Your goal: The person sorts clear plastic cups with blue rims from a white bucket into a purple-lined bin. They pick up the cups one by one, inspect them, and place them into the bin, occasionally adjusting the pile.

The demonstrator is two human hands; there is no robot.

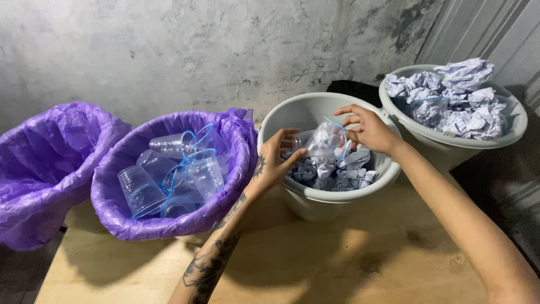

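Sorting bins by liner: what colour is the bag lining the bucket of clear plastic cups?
Purple plastic bag liner, clearest in the head view.

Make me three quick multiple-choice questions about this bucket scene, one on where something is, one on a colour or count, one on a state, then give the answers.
1. Where are both hands?
A. over the middle grey bucket
B. over the far-left purple bag
C. flat on the wooden table

2. What colour lines the bin of clear plastic cups?
A. green
B. purple
C. black

3. What state is the paper in the far-right bucket?
A. neatly stacked
B. rolled in tubes
C. crumpled

Answers:
1 A: the left hand and right hand hold a clear plastic cup above the middle grey bucket.
2 B: the clear plastic cups lie inside a purple bag liner.
3 C: the paper in the far-right bucket is balled into wrinkled wads.
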